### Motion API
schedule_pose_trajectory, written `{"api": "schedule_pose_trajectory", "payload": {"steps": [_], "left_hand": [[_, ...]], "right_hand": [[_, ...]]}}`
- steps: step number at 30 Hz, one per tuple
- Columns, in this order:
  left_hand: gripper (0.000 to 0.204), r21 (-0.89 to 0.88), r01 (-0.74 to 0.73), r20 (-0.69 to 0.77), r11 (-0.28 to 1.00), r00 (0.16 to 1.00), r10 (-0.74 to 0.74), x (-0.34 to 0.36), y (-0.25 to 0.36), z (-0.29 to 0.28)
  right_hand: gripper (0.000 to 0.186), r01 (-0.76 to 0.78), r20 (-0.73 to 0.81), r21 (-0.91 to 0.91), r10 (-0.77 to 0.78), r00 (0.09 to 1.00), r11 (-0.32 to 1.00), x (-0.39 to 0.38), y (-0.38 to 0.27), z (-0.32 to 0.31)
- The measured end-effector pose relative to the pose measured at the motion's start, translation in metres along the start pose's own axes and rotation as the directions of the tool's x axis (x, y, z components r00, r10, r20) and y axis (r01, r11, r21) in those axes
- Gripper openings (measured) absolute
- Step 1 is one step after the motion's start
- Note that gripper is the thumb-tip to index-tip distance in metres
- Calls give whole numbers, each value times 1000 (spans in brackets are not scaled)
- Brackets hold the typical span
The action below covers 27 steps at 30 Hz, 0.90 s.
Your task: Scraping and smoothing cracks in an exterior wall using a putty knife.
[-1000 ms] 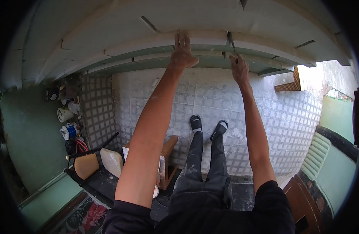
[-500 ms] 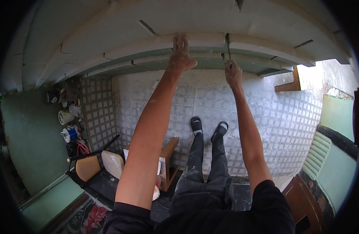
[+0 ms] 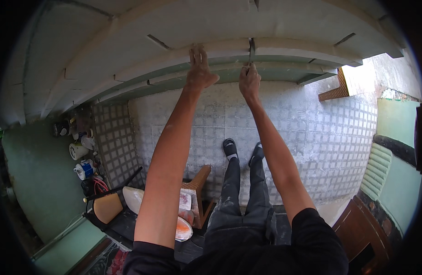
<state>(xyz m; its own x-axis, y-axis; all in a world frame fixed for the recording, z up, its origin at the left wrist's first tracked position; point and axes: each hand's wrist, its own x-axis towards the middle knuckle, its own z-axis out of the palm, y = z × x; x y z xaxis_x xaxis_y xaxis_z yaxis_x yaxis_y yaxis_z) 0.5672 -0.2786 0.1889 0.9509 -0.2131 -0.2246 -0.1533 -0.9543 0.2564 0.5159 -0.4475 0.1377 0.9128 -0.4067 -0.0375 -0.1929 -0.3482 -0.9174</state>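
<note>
The right hand [image 3: 250,81] covers the lower end of the thin tool [image 3: 251,54], and the tool's tip, at the gap in the pale ledge [image 3: 224,48], is too small and dark to make out. How firmly the left hand's [image 3: 201,74] fingers press on the ledge cannot be told. The left forearm [image 3: 167,174] hides part of the orange dish [image 3: 183,228], while the right forearm [image 3: 278,156] covers some of the right shoe [image 3: 255,154]. What the containers [image 3: 78,151] hold is too small to tell. The lower edge cuts off the red-flowered cloth [image 3: 117,264].
</note>
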Motion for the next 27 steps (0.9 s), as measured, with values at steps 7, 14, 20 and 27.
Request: {"api": "schedule_pose_trajectory", "payload": {"steps": [7,14,20,27], "left_hand": [[110,50,-50,-63,998,997,53,-3,-9,6],[111,49,-74,-72,996,994,77,1,-8,6],[111,26,-47,-25,999,999,47,4,1,3],[111,44,-47,-41,998,998,49,1,-4,-1]], "right_hand": [[26,-92,-94,50,96,991,995,-9,-12,15],[26,-141,-138,21,142,980,990,-2,-6,24],[27,-66,7,-116,68,998,991,4,17,-8],[29,83,169,-166,-55,984,983,19,10,-51]]}}
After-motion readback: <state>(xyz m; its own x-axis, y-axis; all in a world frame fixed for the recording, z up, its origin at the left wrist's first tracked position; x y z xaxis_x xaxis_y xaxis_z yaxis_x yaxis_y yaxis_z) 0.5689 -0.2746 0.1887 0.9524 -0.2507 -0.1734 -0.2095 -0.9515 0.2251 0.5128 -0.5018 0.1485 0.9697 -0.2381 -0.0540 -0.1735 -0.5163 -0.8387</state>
